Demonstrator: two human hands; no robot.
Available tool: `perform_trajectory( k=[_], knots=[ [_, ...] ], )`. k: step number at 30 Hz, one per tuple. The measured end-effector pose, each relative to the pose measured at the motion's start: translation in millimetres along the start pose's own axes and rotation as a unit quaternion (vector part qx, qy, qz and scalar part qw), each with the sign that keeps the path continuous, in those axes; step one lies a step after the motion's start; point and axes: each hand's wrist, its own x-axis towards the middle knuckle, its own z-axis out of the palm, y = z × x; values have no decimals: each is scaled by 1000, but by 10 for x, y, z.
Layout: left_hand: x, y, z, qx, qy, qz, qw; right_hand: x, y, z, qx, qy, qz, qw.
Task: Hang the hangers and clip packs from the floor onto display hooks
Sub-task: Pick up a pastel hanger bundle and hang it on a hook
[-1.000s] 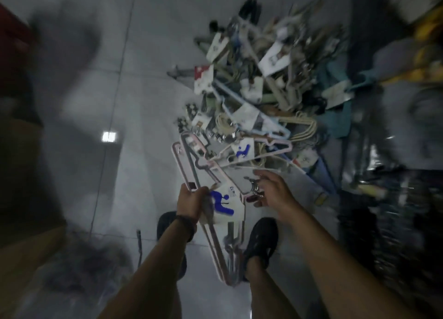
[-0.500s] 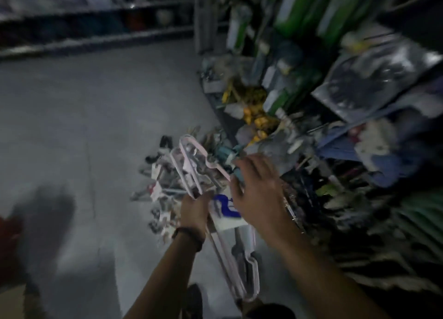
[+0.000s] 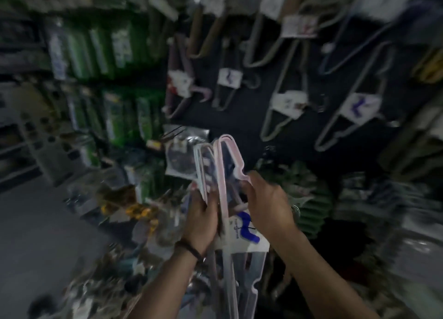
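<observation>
Hangers (image 3: 226, 165), a labelled pink-and-white bundle, sit at centre, gripped by the left hand (image 3: 200, 213). The right hand (image 3: 269, 205) touches them, though I cannot tell its grasp. They are not hooked yet; other packs (image 3: 354, 107) already hang at 1 o'clock.

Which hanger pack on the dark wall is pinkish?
The leftmost hanger pack, next to the green packets; the others hanging there look grey, beige or blue.
</observation>
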Motion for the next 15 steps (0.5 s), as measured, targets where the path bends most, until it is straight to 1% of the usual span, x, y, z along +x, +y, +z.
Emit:
perform_trajectory(
  k=[4,8,9,13,15],
  knots=[
    [158,453,973,8,-55,85,995,56,690,-855,-9,78,46,996],
    [322,728,1752,66,-51,232,969,34,1328,-1586,-74,151,63,984],
    [364,804,1909,73,-53,263,961,19,1475,-1732,-95,158,69,980],
    [618,1080,2357,101,-59,338,934,-43,1942,-2172,-152,174,88,969],
    [749,1204,2439,114,-60,347,929,-33,2076,-2331,-170,177,103,964]
  ],
)
